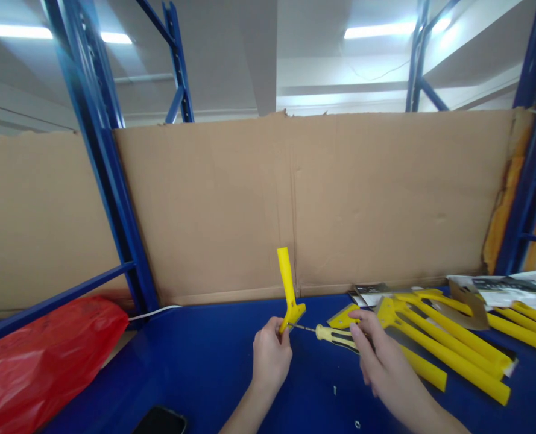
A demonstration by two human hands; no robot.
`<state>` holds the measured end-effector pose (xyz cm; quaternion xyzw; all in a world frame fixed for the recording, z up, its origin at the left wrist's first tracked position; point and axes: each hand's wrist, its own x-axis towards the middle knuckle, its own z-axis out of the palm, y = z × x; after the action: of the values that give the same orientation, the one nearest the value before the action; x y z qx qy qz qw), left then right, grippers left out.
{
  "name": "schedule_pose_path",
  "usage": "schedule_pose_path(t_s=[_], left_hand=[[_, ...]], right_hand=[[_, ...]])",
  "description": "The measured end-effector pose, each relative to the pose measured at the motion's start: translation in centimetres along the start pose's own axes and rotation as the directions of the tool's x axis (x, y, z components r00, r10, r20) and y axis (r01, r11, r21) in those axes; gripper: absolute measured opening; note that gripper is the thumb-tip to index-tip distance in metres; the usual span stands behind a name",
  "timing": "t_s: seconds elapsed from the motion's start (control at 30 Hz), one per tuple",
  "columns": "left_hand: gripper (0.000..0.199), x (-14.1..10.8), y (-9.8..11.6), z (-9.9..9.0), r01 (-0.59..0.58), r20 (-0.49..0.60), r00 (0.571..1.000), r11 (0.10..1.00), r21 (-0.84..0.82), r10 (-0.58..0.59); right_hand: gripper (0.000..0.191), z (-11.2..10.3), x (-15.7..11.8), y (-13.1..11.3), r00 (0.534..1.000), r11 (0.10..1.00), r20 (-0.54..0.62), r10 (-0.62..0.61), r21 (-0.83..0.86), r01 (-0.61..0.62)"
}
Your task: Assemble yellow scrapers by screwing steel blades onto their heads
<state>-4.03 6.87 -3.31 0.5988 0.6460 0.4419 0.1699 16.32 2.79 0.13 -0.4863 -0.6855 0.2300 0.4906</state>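
Note:
My left hand (pixel 271 352) is closed on the lower end of a yellow tool part (pixel 286 280), whose handle points upward. My right hand (pixel 376 352) has its fingers around the rear of a screwdriver (pixel 335 336) with a pale yellow and black handle. The screwdriver's shaft points left and its tip meets the head of the yellow part. Just behind the screwdriver, a flat yellow piece (pixel 343 316) lies on the blue table. A small screw (pixel 335 390) and a small nut (pixel 357 424) lie nearer the front edge.
Several long yellow tools (pixel 457 355) lie on the blue table (pixel 204 355) at right, with packaging (pixel 512 292) behind. At left are a red plastic bag (pixel 46 355) and a dark phone (pixel 161 421). Cardboard (pixel 340 199) stands behind, between blue rack posts (pixel 123 223).

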Motion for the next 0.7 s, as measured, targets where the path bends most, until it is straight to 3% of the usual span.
schedule_pose_path(t_s=[0.13, 0.27, 0.37, 0.5, 0.57, 0.63, 0.7], left_hand=[[0.015, 0.05, -0.03, 0.03, 0.019, 0.002, 1.000, 1.000, 0.000, -0.019], [0.015, 0.05, 0.05, -0.02, 0.014, 0.003, 1.000, 1.000, -0.002, -0.014], [0.014, 0.02, 0.14, -0.08, 0.010, -0.004, 1.000, 1.000, -0.012, -0.010], [0.014, 0.04, 0.13, -0.11, 0.035, -0.007, 0.999, 0.999, -0.037, -0.036], [0.014, 0.04, 0.10, -0.10, 0.032, 0.000, 0.999, 0.999, -0.035, -0.032], [0.014, 0.00, 0.10, -0.07, 0.015, 0.006, 1.000, 0.999, -0.029, -0.015], [0.014, -0.07, 0.11, -0.04, -0.011, 0.012, 1.000, 1.000, -0.021, 0.011]], right_hand=[[0.039, -0.03, -0.15, 0.00, 0.998, 0.999, -0.046, -0.035, 0.012, 0.035], [0.026, -0.17, -0.01, -0.24, 0.999, 0.999, 0.047, -0.023, -0.036, 0.025], [0.029, -0.28, 0.00, -0.59, 0.995, 0.997, 0.101, 0.014, -0.072, -0.006], [0.042, -0.29, -0.08, -0.59, 0.997, 0.996, 0.049, -0.062, -0.059, 0.065], [0.037, -0.25, 0.00, -0.42, 0.996, 0.996, 0.028, -0.083, -0.041, 0.084], [0.026, -0.20, 0.12, -0.31, 0.998, 0.998, 0.032, -0.045, -0.036, 0.046], [0.027, -0.13, 0.19, -0.33, 0.998, 0.999, 0.048, 0.030, -0.036, -0.028]])
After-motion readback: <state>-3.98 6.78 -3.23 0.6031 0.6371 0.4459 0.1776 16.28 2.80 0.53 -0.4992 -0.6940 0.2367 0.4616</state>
